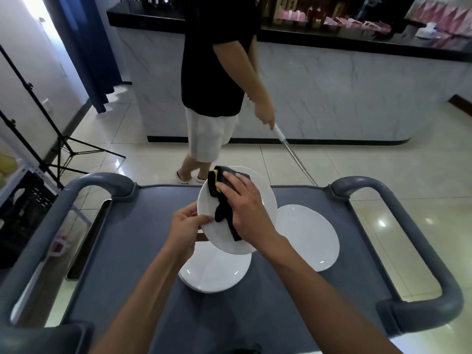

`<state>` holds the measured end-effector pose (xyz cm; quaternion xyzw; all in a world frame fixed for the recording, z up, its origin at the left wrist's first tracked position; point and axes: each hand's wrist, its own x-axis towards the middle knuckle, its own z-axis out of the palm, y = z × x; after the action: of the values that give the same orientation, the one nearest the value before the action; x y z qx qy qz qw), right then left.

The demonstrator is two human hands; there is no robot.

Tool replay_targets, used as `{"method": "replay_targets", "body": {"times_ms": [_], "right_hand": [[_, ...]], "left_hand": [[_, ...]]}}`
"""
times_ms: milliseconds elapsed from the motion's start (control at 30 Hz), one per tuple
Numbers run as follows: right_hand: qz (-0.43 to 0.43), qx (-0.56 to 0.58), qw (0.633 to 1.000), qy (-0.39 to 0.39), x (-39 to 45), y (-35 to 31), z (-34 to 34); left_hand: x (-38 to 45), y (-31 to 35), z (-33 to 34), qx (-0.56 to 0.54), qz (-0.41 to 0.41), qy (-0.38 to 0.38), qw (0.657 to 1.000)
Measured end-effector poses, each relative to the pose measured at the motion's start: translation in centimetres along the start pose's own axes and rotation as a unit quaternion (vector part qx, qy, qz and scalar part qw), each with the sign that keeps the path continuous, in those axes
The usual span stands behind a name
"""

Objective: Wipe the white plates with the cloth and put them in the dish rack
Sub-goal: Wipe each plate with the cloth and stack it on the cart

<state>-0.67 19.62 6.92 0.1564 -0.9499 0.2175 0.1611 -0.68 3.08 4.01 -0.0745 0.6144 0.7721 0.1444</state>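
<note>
Plate [231, 213], white, is tilted above the grey cart [143, 251], pinched at its near-left rim by the left hand [187, 229]. Right hand [244, 208] presses a dark cloth [222, 200] flat against it, fingers spread. Below the grip lies another plate [214, 273]; a third [309, 238] lies just right.

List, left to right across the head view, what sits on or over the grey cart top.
left hand → plate on the cart under the held one → held plate → cloth → right hand → plate at the right

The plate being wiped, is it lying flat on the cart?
No, the left hand holds the plate tilted above the cart.
</note>
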Motion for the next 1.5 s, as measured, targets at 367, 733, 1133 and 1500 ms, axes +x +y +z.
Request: {"method": "replay_targets", "body": {"times_ms": [367,733,1133,1500], "right_hand": [[0.046,-0.028,0.997,0.055,1.6,1.3,-1.0],[0.119,0.042,0.990,0.056,0.7,3.3,-3.3],[0.167,0.165,0.972,0.025,0.2,3.9,-6.1],[0.193,0.327,0.925,0.026,-0.1,5.6,-7.5]], "left_hand": [[-0.1,-0.2,-0.6,-0.025,0.010,0.014,1.000],[-0.2,-0.3,-1.3,-0.037,0.039,0.014,0.998],[0.0,0.2,-2.4,-0.064,0.089,-0.001,0.994],[0.7,0.9,-2.3,-0.007,0.111,-0.034,0.993]]}}
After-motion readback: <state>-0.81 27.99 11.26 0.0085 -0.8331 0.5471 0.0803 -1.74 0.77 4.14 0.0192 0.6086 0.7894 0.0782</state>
